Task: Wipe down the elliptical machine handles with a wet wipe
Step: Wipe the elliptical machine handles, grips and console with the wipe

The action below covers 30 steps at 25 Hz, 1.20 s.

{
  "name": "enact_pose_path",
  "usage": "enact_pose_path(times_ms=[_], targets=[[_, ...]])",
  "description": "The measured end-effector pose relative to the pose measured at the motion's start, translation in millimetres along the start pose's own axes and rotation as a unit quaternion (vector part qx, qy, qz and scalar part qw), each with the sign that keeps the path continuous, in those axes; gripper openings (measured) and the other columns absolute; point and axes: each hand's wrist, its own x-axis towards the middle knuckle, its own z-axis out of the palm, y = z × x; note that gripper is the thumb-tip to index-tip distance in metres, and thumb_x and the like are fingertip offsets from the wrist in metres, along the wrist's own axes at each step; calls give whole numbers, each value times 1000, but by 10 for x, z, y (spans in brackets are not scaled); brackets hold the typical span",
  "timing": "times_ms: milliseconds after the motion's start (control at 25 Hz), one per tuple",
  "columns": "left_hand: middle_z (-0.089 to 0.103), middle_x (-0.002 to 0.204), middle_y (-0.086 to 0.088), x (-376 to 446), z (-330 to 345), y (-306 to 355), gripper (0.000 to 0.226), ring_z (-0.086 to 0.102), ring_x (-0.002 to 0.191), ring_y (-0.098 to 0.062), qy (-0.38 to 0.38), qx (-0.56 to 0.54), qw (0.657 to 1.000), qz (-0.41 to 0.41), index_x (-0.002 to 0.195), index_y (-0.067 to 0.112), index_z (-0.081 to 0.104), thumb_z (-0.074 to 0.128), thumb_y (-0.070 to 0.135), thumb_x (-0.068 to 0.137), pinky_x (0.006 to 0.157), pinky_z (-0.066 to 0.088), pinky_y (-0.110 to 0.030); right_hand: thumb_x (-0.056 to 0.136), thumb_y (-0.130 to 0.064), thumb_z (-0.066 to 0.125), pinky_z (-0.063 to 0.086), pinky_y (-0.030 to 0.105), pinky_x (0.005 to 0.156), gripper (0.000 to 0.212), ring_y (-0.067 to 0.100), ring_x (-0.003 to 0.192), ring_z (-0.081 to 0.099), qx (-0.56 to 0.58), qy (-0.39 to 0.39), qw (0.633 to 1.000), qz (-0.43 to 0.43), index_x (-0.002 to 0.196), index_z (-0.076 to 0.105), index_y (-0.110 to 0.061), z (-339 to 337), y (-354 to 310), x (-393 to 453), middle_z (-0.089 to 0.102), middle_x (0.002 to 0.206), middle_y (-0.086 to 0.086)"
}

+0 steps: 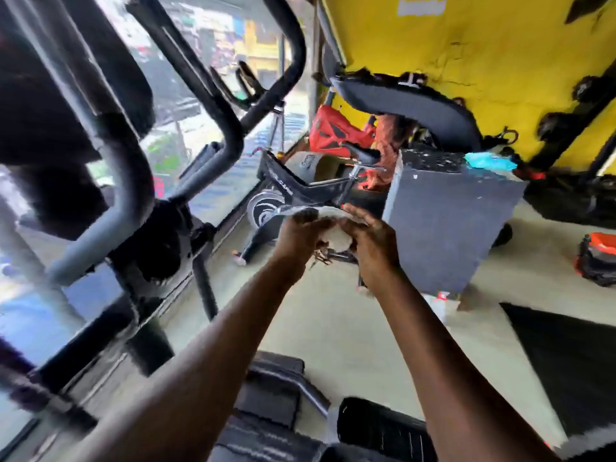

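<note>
Together, the left hand point(301, 233) and right hand point(368, 236) pinch a white wet wipe point(335, 228) beside the elliptical's handles point(133, 181).

wall point(500, 45) yellow | box point(446, 228) dark grey, white-speckled top | wipe point(335, 235) white | handles point(110, 208) grey-black

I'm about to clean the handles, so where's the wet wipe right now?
In the head view the wet wipe is centre frame, held between the left hand and right hand, right of the elliptical handles.
</note>
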Motion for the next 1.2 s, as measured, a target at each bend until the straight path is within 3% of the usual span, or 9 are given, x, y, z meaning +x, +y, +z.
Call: enact_pose_path(times_ms=[120,200,320,400,560,680,840,1040,1200], targets=[[61,70,-8,-110,-108,131,11,56,51,-11,110,8,994,18,83,10,63,60,5,92,46,43,-22,88,-9,64,49,18,49,17,22,78,61,-23,-64,997,-34,98,67,-22,247,32,141,68,89,3],[55,64,-6,-223,-218,228,25,49,51,-12,209,6,977,44,69,16,57,62,8,91,49,40,-23,83,-16,71,48,18,55,22,17,77,61,-41,-123,988,-84,100,63,-26,431,-26,85,65,88,-4],[54,64,-5,-496,-453,504,30,49,57,-17,297,9,952,77,61,19,56,65,14,89,55,41,-25,72,-14,78,45,19,73,30,11,81,55,-108,-170,929,-311,98,63,-22,714,-207,-194,61,96,2],[59,68,-10,-670,-575,792,24,52,57,-20,318,16,941,114,68,17,64,62,16,92,51,43,-24,72,-16,77,39,16,73,25,8,82,54,-115,-196,887,-402,95,67,-15,947,-416,-368,66,94,0],[67,69,-3,-815,-876,1327,31,58,66,-16,384,74,890,236,70,16,71,59,35,92,68,48,-33,79,-21,75,41,26,59,15,15,70,60,-114,-236,876,-405,87,64,-14,1437,-880,-409,68,79,-7],[68,88,0,-699,-1200,1622,25,60,80,-12,487,73,816,302,81,24,66,56,46,89,83,49,-36,81,-15,71,37,22,66,7,16,78,58,-89,-221,878,-416,88,69,-12,1827,-1241,-301,65,85,-1],[68,97,1,-307,-1504,1821,31,64,92,-18,451,42,859,240,101,30,61,49,54,86,98,50,-50,85,-5,64,37,10,76,25,18,94,61,-95,-192,882,-421,107,73,-12,2340,-1574,-46,66,106,9],[69,94,-4,-78,-1688,1743,39,65,86,-22,350,-35,900,258,105,21,62,46,53,89,78,54,-43,89,-19,61,45,18,86,28,19,100,65,-103,-207,877,-421,113,70,-10,2861,-1610,-25,70,108,10],[73,110,-4,3,-1777,1687,36,68,108,-20,315,-66,902,286,110,23,64,46,48,91,98,51,-41,91,-18,60,40,2,82,25,-4,90,53,-76,-157,810,-560,112,70,-8,2769,-1255,-107,66,98,-1]])
